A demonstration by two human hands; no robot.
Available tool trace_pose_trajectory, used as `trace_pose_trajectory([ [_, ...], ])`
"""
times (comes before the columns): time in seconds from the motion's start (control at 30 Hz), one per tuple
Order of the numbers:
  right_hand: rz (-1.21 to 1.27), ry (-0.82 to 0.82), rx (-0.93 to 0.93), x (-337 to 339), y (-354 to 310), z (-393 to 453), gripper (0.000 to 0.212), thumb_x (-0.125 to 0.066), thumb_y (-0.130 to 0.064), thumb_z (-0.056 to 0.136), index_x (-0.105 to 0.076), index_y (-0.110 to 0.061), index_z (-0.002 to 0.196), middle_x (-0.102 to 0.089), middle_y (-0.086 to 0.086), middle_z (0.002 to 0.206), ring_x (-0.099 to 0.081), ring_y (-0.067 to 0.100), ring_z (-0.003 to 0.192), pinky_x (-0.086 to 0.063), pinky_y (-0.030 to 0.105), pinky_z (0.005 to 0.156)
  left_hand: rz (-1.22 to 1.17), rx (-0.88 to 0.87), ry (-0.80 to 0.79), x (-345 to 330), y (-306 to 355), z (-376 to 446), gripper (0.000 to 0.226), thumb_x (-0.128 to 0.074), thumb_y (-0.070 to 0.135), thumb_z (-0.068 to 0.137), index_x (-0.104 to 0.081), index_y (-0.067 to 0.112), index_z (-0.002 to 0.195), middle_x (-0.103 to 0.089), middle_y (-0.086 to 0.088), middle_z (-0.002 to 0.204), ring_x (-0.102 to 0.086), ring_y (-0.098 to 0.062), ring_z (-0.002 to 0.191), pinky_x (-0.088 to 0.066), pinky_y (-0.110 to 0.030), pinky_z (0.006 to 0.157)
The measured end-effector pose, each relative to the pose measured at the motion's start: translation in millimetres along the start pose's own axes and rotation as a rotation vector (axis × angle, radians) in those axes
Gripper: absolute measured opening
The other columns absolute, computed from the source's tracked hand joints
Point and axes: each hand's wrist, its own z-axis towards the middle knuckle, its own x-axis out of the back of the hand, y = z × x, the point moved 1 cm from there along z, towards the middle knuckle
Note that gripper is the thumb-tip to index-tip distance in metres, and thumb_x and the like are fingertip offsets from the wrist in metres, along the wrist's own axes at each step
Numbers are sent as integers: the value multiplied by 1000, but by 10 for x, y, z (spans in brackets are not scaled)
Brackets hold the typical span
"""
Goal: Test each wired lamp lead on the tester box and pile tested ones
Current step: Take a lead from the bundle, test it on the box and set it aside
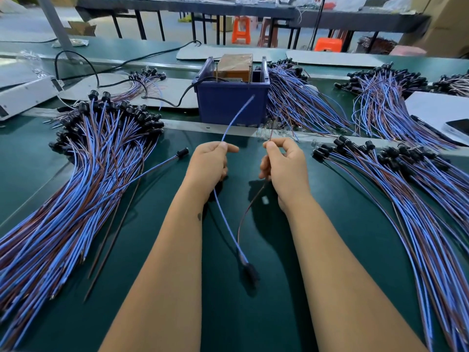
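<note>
— Where does the box point(232, 102) stand?
— At the far middle of the table point(279, 288), behind both hands. One pile of leads point(83, 189) lies on the left, another pile point(411, 199) on the right.
— And the hands?
— The left hand point(209, 165) and right hand point(284, 163) are between the piles, each pinching one wire of a lead point(229, 224) whose socket end lies nearer the person.

Two hands point(209, 161); one blue bin point(232, 102); three orange stools point(241, 30); five lead piles point(83, 174); one loose lead point(157, 166).
</note>
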Motion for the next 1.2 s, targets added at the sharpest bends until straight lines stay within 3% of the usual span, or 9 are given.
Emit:
trace_pose_trajectory([
  [0.1, -53, 5, 38, -17, 35, 11, 22, -47, -10, 96, -67, -20, 96, -48, -16, 50, -39, 4, 49, -38, 20, 51, -75, 62, 120, 36, 21, 42, 31, -40, 11, 94, -69, 15, 85, -31, 13, 43, -27, -7, 36, -23, -15, 37],
  [0.2, -87, -24, 9, -32, 54, 28, 35, -45, -4, 93, -69, -23, 110, -53, -19, 57, -42, 4, 54, -39, 19, 57, -152, 88, 188, 72, 34, 65, 32, -38, 7, 85, -69, 14, 84, -28, 12, 43, -23, -7, 36, -20, -14, 35],
  [0.33, -87, -52, 31, -11, 47, 27, 39, -45, -6, 99, -65, -27, 125, -57, -6, 74, -54, 6, 50, -45, 18, 55, -135, 12, 223, 74, 12, 52, 31, -33, 11, 95, -62, 16, 87, -40, 10, 43, -37, -10, 38, -31, -18, 36],
  [0.5, -133, 0, 75, 14, 29, 19, 36, -49, -9, 99, -64, -30, 123, -55, -5, 70, -43, 1, 50, -39, 14, 55, -101, 11, 248, 63, -18, 54, 30, -35, 15, 98, -62, 21, 88, -34, 14, 43, -29, -6, 37, -27, -16, 37],
  [0.6, -185, 52, 38, 20, 23, 12, 26, -46, -8, 96, -64, -23, 108, -56, -5, 70, -42, -4, 45, -35, 11, 49, -89, 57, 263, 55, -22, 59, 30, -33, 13, 91, -62, 20, 87, -32, 14, 41, -26, -7, 35, -24, -18, 38],
  [0.73, -179, 65, 4, 11, -4, 2, 27, -44, -4, 94, -62, -23, 97, -60, -2, 74, -41, 1, 43, -34, 15, 47, -79, 37, 270, 38, -23, 52, 29, -32, 9, 91, -59, 18, 85, -41, 13, 41, -37, -8, 36, -35, -21, 43],
  [0.9, -140, 48, 59, -15, -27, -40, 26, -46, -13, 99, -61, -34, 100, -61, -5, 58, -49, 8, 52, -44, 20, 51, -24, -43, 279, 29, -12, 39, 26, -35, 14, 100, -60, 19, 92, -46, 11, 42, -43, -8, 39, -38, -19, 43],
  [1.03, -154, 81, 68, -21, -27, -40, 22, -46, -17, 100, -60, -33, 105, -60, -4, 55, -47, 5, 49, -44, 32, 61, -31, -81, 301, 41, 4, 28, 27, -36, 15, 100, -61, 21, 92, -46, 11, 43, -43, -7, 41, -39, -19, 46],
  [1.2, -141, 109, 54, -6, -30, -36, 21, -46, -17, 101, -60, -28, 112, -60, -3, 57, -46, 3, 48, -43, 33, 62, -40, -89, 319, 48, -6, 32, 27, -35, 16, 101, -60, 21, 94, -46, 12, 45, -43, -7, 42, -39, -21, 48],
])
